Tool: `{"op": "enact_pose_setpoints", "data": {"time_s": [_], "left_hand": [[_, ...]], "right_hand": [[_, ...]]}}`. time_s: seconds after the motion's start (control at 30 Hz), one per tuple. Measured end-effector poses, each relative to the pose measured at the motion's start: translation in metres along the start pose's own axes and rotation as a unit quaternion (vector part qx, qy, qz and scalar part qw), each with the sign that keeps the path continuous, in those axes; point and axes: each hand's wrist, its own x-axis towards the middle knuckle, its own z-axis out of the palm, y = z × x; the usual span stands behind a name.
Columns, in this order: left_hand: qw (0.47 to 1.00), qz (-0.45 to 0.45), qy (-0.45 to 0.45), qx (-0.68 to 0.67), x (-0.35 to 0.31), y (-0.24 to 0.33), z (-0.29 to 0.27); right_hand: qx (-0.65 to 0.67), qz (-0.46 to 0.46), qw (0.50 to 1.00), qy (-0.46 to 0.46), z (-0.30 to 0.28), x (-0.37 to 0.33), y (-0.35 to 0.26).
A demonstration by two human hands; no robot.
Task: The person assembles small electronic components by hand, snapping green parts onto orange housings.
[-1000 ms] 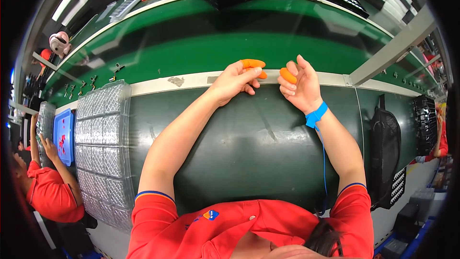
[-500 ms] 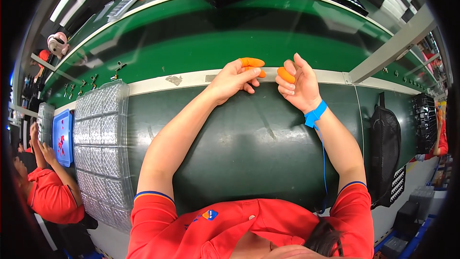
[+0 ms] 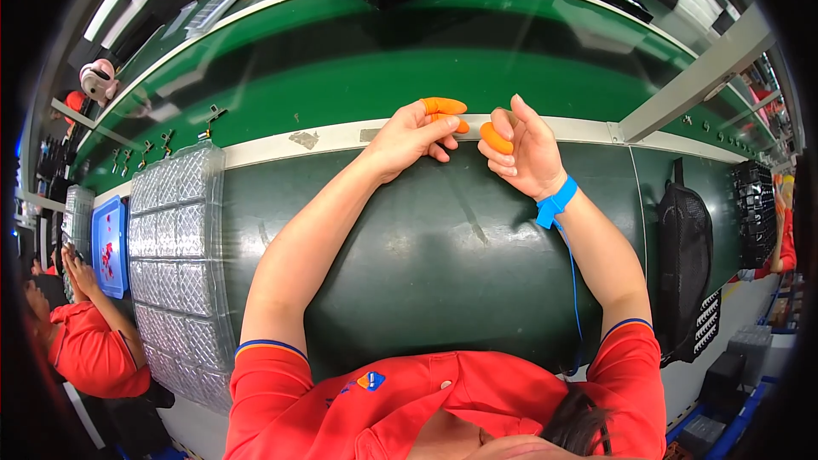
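Observation:
My left hand (image 3: 407, 141) hovers near the pale strip (image 3: 332, 138) that edges the green conveyor belt (image 3: 366, 85). Orange finger cots (image 3: 445, 106) cover two of its fingertips; the fingers are loosely bent and apart, with no object visible between them. Facing it across a narrow gap is my right hand (image 3: 530, 152), palm turned inward, thumb raised and fingers half curled. An orange cot (image 3: 496, 138) sits on one of its fingers, and nothing shows in its grasp. A blue wrist strap (image 3: 556, 202) with a thin cord circles my right wrist.
Stacked clear plastic trays (image 3: 175, 268) stand left, beside a blue tray (image 3: 111, 247) of small red pieces and a co-worker in red (image 3: 98, 345). Small metal parts (image 3: 209, 123) lie on the belt. A black mesh bag (image 3: 684, 264) and a grey post (image 3: 699, 77) are right.
My right hand has moved slightly left, narrowing the gap to my left hand, which has hardly shifted. At the left, the co-worker's hands have drawn together.

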Motion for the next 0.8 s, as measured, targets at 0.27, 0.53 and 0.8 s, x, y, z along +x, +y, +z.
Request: {"op": "enact_pose_setpoints", "data": {"time_s": [0.27,0.53,0.8], "left_hand": [[1.000,0.000,-0.004,-0.001,0.0013,-0.0032,-0.0006],[1.000,0.001,-0.002,0.004,0.0008,0.0002,-0.0025],[1.000,0.000,0.002,0.003,-0.0007,-0.0009,-0.0003]], "right_hand": [[-0.005,0.004,1.000,0.008,0.0018,-0.0012,0.0016],[0.002,0.002,1.000,0.014,0.0019,0.0016,0.0020],[-0.005,-0.005,1.000,0.002,0.0000,0.0005,0.0038]]}}
